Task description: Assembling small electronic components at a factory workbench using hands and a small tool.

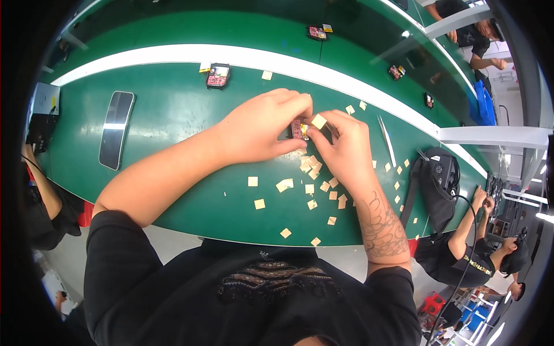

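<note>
**benchnewb:** what's going on at your station right now?

**me:** Starting nearest me: a scatter of little tan paper squares (311,188) lies loose on the green belt (173,115) just below my hands. Above those, both hands meet over the middle of the belt. My left hand (259,127) has thumb and fingers clamped on a small red-and-black module (297,129), held just off the surface. My right hand (345,144) is pinched shut on one tan square (318,121), right at the module's top edge.

**benchnewb:** so sticking or peeling?

**me:** Can't swear to it from this angle. My guess is I'm mid-way through seating that square on the module. Next move, I reckon, needs a steady left grip and a careful press so the piece sits flat.

**benchnewb:** anything else around?

**me:** Further out, metal tweezers (386,140) lie to my right, a dark phone (116,129) lies to my left, and another module (218,75) sits near the white stripe (144,57).
</note>
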`<state>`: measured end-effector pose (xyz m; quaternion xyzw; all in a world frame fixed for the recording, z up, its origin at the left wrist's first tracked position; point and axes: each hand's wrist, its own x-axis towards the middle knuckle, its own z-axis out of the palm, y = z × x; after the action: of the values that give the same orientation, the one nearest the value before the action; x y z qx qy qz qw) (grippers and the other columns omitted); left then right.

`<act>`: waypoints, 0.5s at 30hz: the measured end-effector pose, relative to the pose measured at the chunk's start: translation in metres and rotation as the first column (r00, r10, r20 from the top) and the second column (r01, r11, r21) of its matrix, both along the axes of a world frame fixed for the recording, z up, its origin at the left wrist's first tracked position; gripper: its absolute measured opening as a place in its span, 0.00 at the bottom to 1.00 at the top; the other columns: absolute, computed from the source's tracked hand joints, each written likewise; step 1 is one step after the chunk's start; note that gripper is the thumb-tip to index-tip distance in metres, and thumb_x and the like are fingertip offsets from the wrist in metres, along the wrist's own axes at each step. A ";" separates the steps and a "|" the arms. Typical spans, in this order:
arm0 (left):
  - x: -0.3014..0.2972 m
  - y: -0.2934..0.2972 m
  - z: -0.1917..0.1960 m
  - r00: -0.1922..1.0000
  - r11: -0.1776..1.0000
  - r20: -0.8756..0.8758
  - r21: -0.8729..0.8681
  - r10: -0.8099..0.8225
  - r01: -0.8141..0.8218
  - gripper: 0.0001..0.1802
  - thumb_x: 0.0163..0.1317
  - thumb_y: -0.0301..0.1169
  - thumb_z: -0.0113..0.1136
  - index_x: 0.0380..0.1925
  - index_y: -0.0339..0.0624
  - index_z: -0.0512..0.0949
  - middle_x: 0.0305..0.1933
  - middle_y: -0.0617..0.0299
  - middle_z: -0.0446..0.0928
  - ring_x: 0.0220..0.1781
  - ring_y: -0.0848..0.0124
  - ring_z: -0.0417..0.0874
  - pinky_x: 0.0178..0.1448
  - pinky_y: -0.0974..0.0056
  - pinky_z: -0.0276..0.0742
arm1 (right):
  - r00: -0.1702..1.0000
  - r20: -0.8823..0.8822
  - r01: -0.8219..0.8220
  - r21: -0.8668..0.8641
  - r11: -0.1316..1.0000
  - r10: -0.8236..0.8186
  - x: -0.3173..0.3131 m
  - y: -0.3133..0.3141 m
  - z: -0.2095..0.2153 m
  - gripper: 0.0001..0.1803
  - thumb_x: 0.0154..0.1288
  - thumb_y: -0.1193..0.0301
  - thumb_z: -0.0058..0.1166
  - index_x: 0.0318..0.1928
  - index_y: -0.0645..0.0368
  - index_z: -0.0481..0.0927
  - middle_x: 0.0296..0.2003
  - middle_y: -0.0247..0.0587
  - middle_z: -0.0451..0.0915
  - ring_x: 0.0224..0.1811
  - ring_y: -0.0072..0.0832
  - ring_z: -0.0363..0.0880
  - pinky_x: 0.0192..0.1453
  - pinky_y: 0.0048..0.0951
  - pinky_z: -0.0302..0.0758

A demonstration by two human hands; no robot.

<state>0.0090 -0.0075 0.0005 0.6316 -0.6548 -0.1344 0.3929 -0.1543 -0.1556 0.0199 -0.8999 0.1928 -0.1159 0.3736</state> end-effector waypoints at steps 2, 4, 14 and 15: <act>-0.001 -0.004 0.000 0.994 1.000 -0.107 0.005 -0.016 0.016 0.25 0.57 0.24 0.79 0.49 0.39 0.73 0.45 0.54 0.80 0.50 0.55 0.83 0.54 0.52 0.82 | 0.995 0.095 0.001 0.010 1.000 -0.002 0.000 -0.003 -0.007 0.12 0.62 0.79 0.71 0.46 0.62 0.88 0.33 0.42 0.86 0.34 0.38 0.87 0.42 0.36 0.83; -0.005 -0.005 0.000 0.986 0.999 -0.163 0.045 0.016 -0.008 0.22 0.59 0.19 0.75 0.48 0.37 0.73 0.46 0.54 0.79 0.48 0.58 0.83 0.53 0.54 0.82 | 0.983 0.186 0.002 0.023 1.000 -0.006 0.000 -0.006 -0.010 0.13 0.62 0.78 0.72 0.48 0.61 0.88 0.33 0.42 0.86 0.35 0.37 0.87 0.43 0.36 0.83; 0.000 -0.015 0.008 0.956 0.975 -0.287 0.223 0.057 0.009 0.19 0.62 0.18 0.73 0.47 0.39 0.73 0.35 0.57 0.79 0.39 0.66 0.82 0.45 0.60 0.77 | 0.988 0.119 -0.106 0.095 0.990 0.094 -0.001 -0.012 -0.008 0.13 0.63 0.78 0.72 0.48 0.63 0.88 0.33 0.41 0.85 0.33 0.30 0.84 0.38 0.33 0.79; 0.001 -0.012 0.009 0.954 0.972 -0.295 0.233 0.058 0.013 0.18 0.62 0.18 0.73 0.47 0.40 0.74 0.33 0.58 0.78 0.37 0.67 0.80 0.43 0.61 0.75 | 0.974 0.197 -0.132 0.078 0.988 0.114 0.000 -0.012 -0.011 0.15 0.62 0.79 0.73 0.49 0.64 0.88 0.32 0.38 0.84 0.29 0.24 0.80 0.33 0.28 0.75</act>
<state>0.0096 -0.0195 0.0100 0.6530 -0.5598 -0.2999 0.4126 -0.1545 -0.1674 0.0092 -0.8769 0.1049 -0.1697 0.4373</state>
